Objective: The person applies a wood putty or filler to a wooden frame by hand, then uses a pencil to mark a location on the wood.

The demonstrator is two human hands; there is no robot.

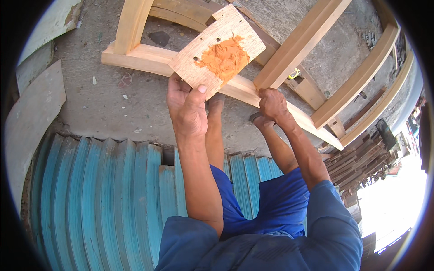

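Note:
My left hand (pixel 186 110) grips the lower edge of a flat wooden board (pixel 228 26), thumb on top. A smeared heap of orange putty (pixel 226 58) lies on the board, which has several small dark holes. My right hand (pixel 273 104) is closed in a fist at the joint where an upright wooden bar (pixel 305 40) meets the long rail (pixel 296 115) of a pale wooden frame. Whatever the right fingers hold is hidden behind them. The frame lies across the ground before my feet.
Turquoise ridged slats (pixel 104 180) are stacked beneath and to the left of me. Grey sheets (pixel 36 122) lie at the far left. A yellow tape measure (pixel 294 73) shows beyond the rail. Stacked wooden pieces (pixel 361 165) stand at the right. A dark stone (pixel 159 38) rests on the concrete.

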